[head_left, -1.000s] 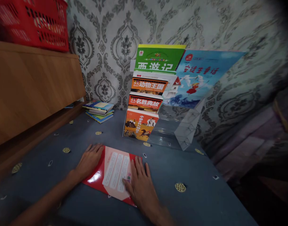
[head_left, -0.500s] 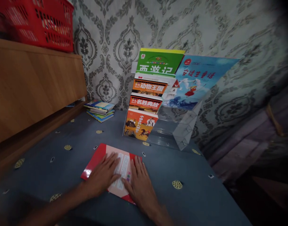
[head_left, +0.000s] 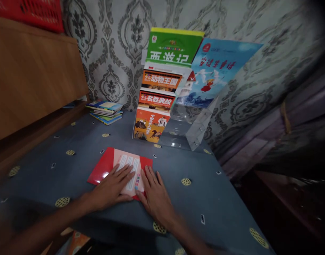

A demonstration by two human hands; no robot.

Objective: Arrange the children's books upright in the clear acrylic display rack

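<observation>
Far left of the rack (head_left: 201, 127), up on the cabinet (head_left: 37, 67), there's the basket (head_left: 37, 12); closer to the rack's left side, the stack (head_left: 106, 113) on the table (head_left: 218, 212). And in front of the rack, a little to its left, here's the red book (head_left: 126, 157), lying flat, printed panels up! The left hand (head_left: 111, 187) is palm-down over its near part, fingers slightly spread, thumb out, pinching nothing. The right hand (head_left: 155, 193) covers its right edge, fingers a little apart, thumb angled inward, no pinch there either. By my reading, the step in hand is steadying or smoothing that book against the table. Any lift from here would call for fingertips under an edge, and that glossy cover looks slippery! Up the rack's left side climb the books (head_left: 151, 125), the blue book (head_left: 218, 74) at its upper right; right of the rack, the curtain (head_left: 258, 134).
</observation>
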